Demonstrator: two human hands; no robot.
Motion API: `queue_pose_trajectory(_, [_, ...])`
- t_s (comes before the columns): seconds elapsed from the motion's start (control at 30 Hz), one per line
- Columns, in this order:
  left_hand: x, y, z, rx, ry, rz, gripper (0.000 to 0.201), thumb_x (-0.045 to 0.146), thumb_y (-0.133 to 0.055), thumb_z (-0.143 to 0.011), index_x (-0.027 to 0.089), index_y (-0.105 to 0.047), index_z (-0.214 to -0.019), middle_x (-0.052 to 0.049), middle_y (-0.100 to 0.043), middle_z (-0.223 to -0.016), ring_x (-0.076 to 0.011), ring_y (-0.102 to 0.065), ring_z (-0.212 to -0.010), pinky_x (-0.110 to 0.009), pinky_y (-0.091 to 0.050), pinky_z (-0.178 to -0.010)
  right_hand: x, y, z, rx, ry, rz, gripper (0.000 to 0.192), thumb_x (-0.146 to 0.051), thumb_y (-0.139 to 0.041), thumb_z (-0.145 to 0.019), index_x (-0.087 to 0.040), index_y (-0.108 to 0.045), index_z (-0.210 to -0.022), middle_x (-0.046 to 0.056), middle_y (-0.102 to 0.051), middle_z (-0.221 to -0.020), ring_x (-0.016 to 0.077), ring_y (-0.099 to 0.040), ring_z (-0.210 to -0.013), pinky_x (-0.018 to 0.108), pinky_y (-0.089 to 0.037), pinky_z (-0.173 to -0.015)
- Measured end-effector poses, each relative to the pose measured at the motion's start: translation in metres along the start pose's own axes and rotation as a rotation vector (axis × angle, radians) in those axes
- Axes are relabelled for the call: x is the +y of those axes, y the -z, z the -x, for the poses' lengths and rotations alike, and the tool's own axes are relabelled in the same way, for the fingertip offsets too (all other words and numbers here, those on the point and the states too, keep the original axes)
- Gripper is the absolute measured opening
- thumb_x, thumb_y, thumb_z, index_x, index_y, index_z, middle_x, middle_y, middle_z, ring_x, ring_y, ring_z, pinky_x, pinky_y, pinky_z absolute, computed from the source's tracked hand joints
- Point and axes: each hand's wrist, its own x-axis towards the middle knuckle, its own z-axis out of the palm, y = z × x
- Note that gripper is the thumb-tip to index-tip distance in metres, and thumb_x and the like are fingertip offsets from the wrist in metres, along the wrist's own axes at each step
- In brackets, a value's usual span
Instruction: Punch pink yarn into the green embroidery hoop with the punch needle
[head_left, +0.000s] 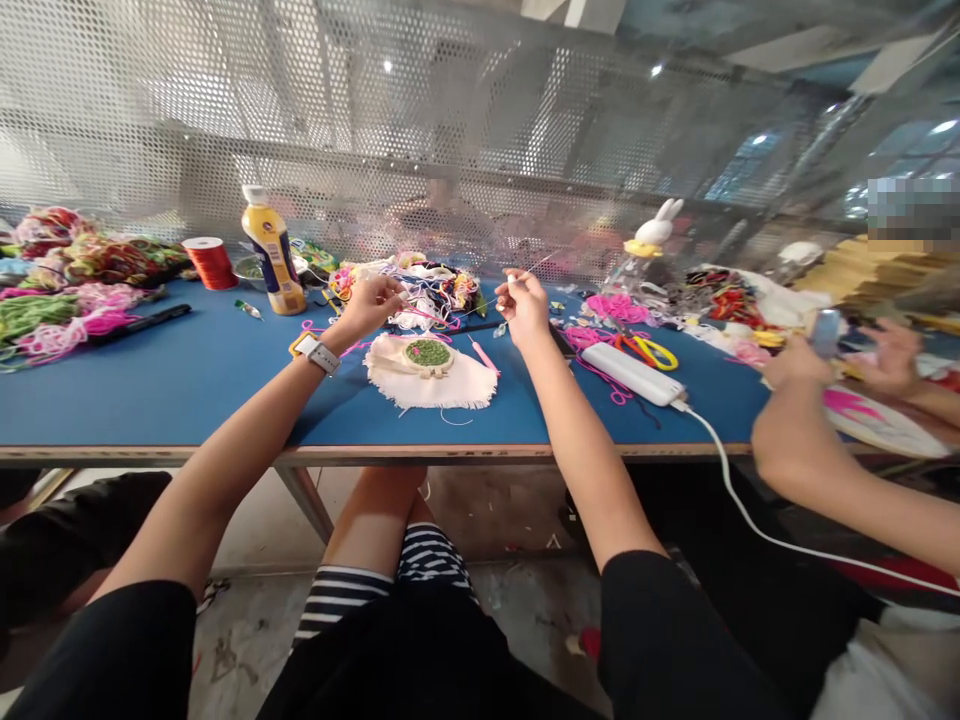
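Both arms reach forward over the blue table. My left hand [373, 308], with a watch [315, 352] on its wrist, is raised with fingertips pinched together on a thin thread. Opposite it, my right hand [525, 308] pinches the pale thread too, and a fine end sticks out past its fingers. Below and between the hands lies a frayed white cloth [390, 372] with a small embroidery hoop [427, 355] filled with green stitching and a pink spot. A pink pen-like tool [484, 353] rests at the cloth's right edge. Whether a needle is in either hand is too small to tell.
Tangled yarn [427, 285] lies behind my hands, with more yarn heaps [97, 265] at left. A drink bottle [276, 255] and red spool [210, 263] stand back left. Right are a white power strip [634, 373], yellow-handled scissors [656, 352] and another person's hands [802, 362] holding a phone.
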Motion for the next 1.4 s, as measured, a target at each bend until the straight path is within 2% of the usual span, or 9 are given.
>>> queue_pose_trajectory(0.13, [0.008,-0.003,0.001,-0.014,-0.097,0.008,0.005,0.019,-0.061,-0.081,0.015,-0.061,-0.085,-0.002,-0.064,-0.067,-0.0102,-0.058,-0.058,-0.020,-0.044,-0.053,0.006,-0.011,0.011,-0.137,0.064,0.163,0.002,-0.022,-0.059,-0.087,-0.021,-0.059,-0.085,-0.007,-0.060,-0.056,0.0040,-0.047,-0.044,0.013,-0.038,-0.045])
queue_pose_trajectory(0.3, [0.024,-0.010,0.008,-0.010,-0.245,-0.090,0.006,0.016,-0.058,-0.083,0.015,-0.063,-0.087,-0.003,-0.065,-0.075,-0.0052,-0.045,-0.047,-0.020,-0.036,-0.046,0.016,-0.027,0.024,-0.306,0.044,0.312,0.021,-0.038,-0.057,-0.089,-0.019,-0.063,-0.084,-0.006,-0.054,-0.053,0.0057,-0.045,-0.047,0.016,-0.039,-0.048])
queue_pose_trajectory(0.5, [0.037,-0.013,0.023,0.014,-0.709,-0.718,0.029,0.015,-0.038,-0.093,0.017,-0.065,-0.102,-0.008,-0.062,-0.087,-0.0112,-0.053,-0.062,-0.023,-0.035,-0.050,0.022,-0.055,0.059,-0.501,-0.185,0.172,0.012,-0.032,-0.060,-0.085,-0.020,-0.057,-0.085,-0.009,-0.041,-0.050,0.0062,-0.036,-0.044,0.017,-0.035,-0.044])
queue_pose_trajectory(0.6, [0.035,-0.012,0.026,-0.023,-0.807,-0.876,0.033,0.016,-0.032,-0.096,0.017,-0.062,-0.111,-0.009,-0.061,-0.088,-0.0120,-0.053,-0.062,-0.023,-0.032,-0.047,0.028,-0.068,0.078,-0.525,-0.274,0.183,0.013,-0.019,-0.055,-0.084,-0.020,-0.050,-0.072,-0.009,-0.041,-0.049,0.0058,-0.036,-0.042,0.018,-0.032,-0.043])
queue_pose_trajectory(0.73, [0.031,-0.011,0.025,0.048,-0.673,-0.779,0.031,0.019,-0.033,-0.097,0.020,-0.057,-0.117,-0.009,-0.059,-0.094,-0.0140,-0.056,-0.069,-0.025,-0.039,-0.054,0.028,-0.071,0.081,-0.517,-0.307,0.173,0.019,-0.008,-0.046,-0.082,-0.019,-0.049,-0.067,-0.008,-0.040,-0.047,0.0064,-0.035,-0.041,0.019,-0.029,-0.042])
queue_pose_trajectory(0.93, [0.036,-0.010,0.022,0.187,-0.432,-0.422,0.021,0.023,-0.044,-0.093,0.021,-0.060,-0.107,-0.007,-0.061,-0.096,-0.0180,-0.059,-0.086,-0.031,-0.047,-0.075,0.009,-0.042,0.041,-0.241,-0.233,0.107,0.039,-0.030,-0.049,-0.092,-0.021,-0.035,-0.057,-0.006,-0.039,-0.050,0.0070,-0.039,-0.045,0.021,-0.045,-0.054])
queue_pose_trajectory(1.07, [0.044,-0.016,0.022,0.124,-0.293,-0.203,0.019,0.021,-0.050,-0.090,0.021,-0.059,-0.106,-0.005,-0.061,-0.093,-0.0130,-0.059,-0.071,-0.026,-0.046,-0.060,0.003,-0.038,0.040,-0.348,-0.180,0.056,0.046,-0.054,-0.054,-0.087,-0.022,-0.034,-0.060,-0.003,-0.051,-0.062,0.0104,-0.056,-0.065,0.028,-0.054,-0.071])
queue_pose_trajectory(1.2, [0.051,-0.021,0.023,0.062,-0.292,-0.117,0.017,0.020,-0.052,-0.088,0.019,-0.059,-0.103,-0.006,-0.063,-0.097,-0.0110,-0.058,-0.068,-0.024,-0.045,-0.057,0.009,-0.055,0.062,-0.552,-0.061,0.090,0.046,-0.038,-0.084,-0.062,-0.022,-0.040,-0.064,-0.003,-0.058,-0.072,0.0145,-0.062,-0.084,0.032,-0.054,-0.081])
queue_pose_trajectory(1.4, [0.043,-0.005,0.018,-0.006,-0.309,-0.318,0.020,0.022,-0.063,-0.082,0.016,-0.064,-0.101,-0.003,-0.065,-0.079,-0.0106,-0.053,-0.063,-0.025,-0.044,-0.064,0.013,-0.053,0.058,-0.405,0.015,0.196,0.049,-0.019,-0.070,-0.078,-0.023,-0.025,-0.058,-0.004,-0.044,-0.056,0.0169,-0.067,-0.074,0.027,-0.053,-0.064])
